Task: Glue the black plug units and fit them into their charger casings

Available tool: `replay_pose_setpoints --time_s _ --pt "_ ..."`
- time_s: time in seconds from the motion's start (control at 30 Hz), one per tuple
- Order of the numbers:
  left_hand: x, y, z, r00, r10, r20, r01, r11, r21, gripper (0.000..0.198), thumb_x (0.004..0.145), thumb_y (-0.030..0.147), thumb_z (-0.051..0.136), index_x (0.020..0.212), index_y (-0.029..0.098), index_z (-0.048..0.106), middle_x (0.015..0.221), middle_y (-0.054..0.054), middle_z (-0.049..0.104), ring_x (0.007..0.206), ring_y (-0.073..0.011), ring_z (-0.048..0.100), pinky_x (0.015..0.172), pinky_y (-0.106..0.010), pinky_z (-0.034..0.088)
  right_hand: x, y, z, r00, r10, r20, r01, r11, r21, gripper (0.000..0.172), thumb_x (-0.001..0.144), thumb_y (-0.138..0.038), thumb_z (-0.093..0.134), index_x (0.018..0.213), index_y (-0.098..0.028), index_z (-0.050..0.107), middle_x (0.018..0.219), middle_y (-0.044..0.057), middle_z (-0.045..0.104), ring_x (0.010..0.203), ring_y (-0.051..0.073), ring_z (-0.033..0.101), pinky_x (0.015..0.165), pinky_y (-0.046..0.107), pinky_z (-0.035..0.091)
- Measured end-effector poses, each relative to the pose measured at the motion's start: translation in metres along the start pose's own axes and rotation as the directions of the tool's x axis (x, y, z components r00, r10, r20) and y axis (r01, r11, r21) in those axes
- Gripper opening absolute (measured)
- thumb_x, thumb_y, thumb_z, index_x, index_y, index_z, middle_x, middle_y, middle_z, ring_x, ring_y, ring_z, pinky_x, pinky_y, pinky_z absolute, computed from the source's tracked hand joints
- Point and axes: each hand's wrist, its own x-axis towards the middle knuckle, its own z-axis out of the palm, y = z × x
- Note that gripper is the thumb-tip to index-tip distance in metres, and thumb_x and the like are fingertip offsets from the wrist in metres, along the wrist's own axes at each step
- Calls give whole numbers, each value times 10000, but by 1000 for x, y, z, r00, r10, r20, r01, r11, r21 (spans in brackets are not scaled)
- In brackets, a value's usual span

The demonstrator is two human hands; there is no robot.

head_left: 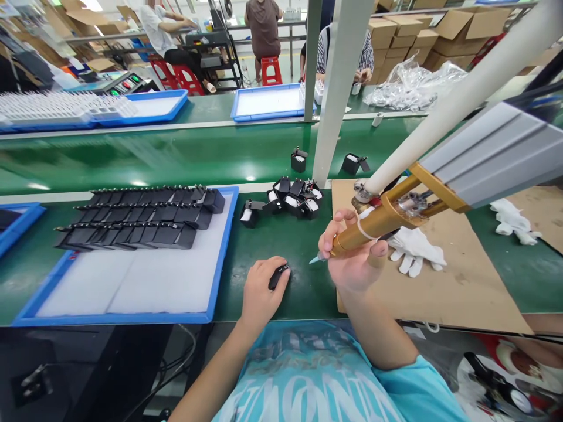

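My left hand is closed around a small black plastic case at the green bench surface. Its fingers cover much of the case. My right hand grips the lower end of a gold cylindrical dispenser, fingers curled around it and thumb sticking out. A tapered pale-blue nozzle points down and left from the dispenser, a short way from the case. Beyond my hands lies a loose cluster of black cases with white inside. One open-lidded case stands left of that cluster.
A blue-rimmed tray on the left holds rows of black cases. White gloves lie on cardboard at the right. A metal post rises behind the cluster. Across the green conveyor, several people sit working.
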Motion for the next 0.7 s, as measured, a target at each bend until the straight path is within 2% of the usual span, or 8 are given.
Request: replay_pose_setpoints --time_s 0.13,0.3,0.4,0.57,0.63,0.7 --pt "1 10 6 999 25 -41 -19 990 139 153 938 244 513 949 221 664 1020 -57 698 914 -224 596 819 -387 427 0 -1 -1 1000 7 -5 -7 1000 -6 453 777 -660 555 934 -237 592 894 14 582 478 85 512 341 233 388" --pt "2 19 14 996 44 -78 -25 975 222 184 932 168 474 946 222 649 1005 -63 706 960 -245 616 859 -410 400 0 -3 -2 998 28 -49 -29 999 -26 474 750 -687 569 919 -245 569 926 10 577 474 84 519 334 237 392" --pt "-1 17 20 994 67 -85 -39 954 298 165 931 199 492 994 217 644 1042 -82 694 938 -247 630 842 -391 416 0 -4 -2 998 32 -57 -33 999 -23 472 740 -686 580 909 -245 565 943 8 572 466 82 528 326 239 390" --pt "-4 13 16 995 -29 100 -22 881 472 266 923 296 534 1172 232 598 968 -87 656 804 -232 619 606 -305 415 0 -5 -1 996 49 -74 -51 998 -25 485 722 -699 592 900 -249 551 934 4 570 463 82 524 321 239 388" --pt "-1 11 11 981 -93 168 12 903 430 288 918 270 518 1196 229 582 930 -80 629 806 -233 617 569 -288 411 0 -5 -1 996 45 -74 -47 999 -22 482 726 -695 593 895 -246 543 937 3 564 462 79 524 322 240 388" --pt "4 6 5 964 -160 214 104 962 252 295 913 284 509 1199 231 559 945 -71 612 820 -223 617 575 -279 434 1 -5 -1 997 39 -67 -39 999 -10 467 736 -678 596 894 -243 540 942 1 558 468 79 532 330 239 389"
